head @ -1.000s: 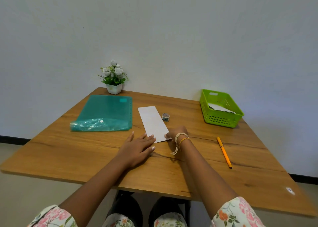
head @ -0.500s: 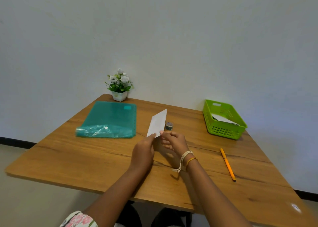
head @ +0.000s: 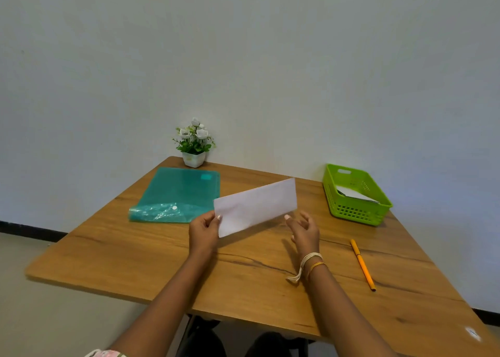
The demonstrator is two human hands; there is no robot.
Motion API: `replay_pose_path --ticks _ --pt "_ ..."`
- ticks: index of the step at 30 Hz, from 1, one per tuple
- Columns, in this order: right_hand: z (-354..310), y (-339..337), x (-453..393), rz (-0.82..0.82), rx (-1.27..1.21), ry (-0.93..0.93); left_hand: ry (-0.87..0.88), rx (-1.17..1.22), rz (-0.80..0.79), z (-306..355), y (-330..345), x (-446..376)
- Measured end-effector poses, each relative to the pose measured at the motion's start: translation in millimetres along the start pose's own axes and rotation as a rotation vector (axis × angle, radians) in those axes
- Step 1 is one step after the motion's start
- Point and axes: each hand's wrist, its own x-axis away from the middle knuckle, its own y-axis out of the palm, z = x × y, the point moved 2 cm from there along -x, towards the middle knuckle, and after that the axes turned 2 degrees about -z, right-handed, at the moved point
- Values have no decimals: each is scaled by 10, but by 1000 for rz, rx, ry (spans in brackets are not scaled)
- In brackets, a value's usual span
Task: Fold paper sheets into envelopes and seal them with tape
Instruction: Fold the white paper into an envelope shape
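Folded paper sheet [head: 255,206] is held above the counter [head: 243,270], lifted clear of the wood, roughly over the counter's middle. Long axis runs left to right, tilted: right end higher and farther from the person, left end lower and nearer. Broad face is turned toward the camera; the bottom edge casts a shadow on the wood below. Left hand [head: 204,233] pinches the sheet's lower left corner, thumb on the front face, fingers curled behind. Right hand [head: 304,231] sits just beside the sheet's lower right edge, fingers spread and relaxed, gripping nothing; whether a fingertip touches the paper, cannot tell. Open wood lies between the hands and the near counter edge, and between the two forearms. To the left, a teal plastic folder [head: 178,194] lies flat, its right edge passing behind the sheet's left end. A small potted plant [head: 194,145] stands at the far edge against the wall. A green basket [head: 351,210] with paper inside sits at the far right, well apart from the sheet. An orange pen [head: 362,264] lies right of the right wrist, pointing away from the person.
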Motion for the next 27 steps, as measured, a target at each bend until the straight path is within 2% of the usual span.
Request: replay_pose_path --ticks 4,7,11,14,18,23,27 --pt "2 -237 -143 89 79 20 -133 -6 -120 -12 0 -46" --pt "-21 -370 -164 153 156 36 -241 -6 -152 -24 29 -76" --pt "-48 -541 -197 234 407 25 -359 -5 -232 -78 82 -249" --pt "-23 -622 -203 196 618 38 -404 -82 -270 -67 131 -324" --pt "6 -634 -125 125 934 -14 -326 -296 -235 -2 224 -354" --pt "97 -638 -148 187 1056 -107 -1 -744 -115 -20 301 -379" --pt "179 -629 -194 224 1140 -143 124 -962 -78 -101 319 -372"
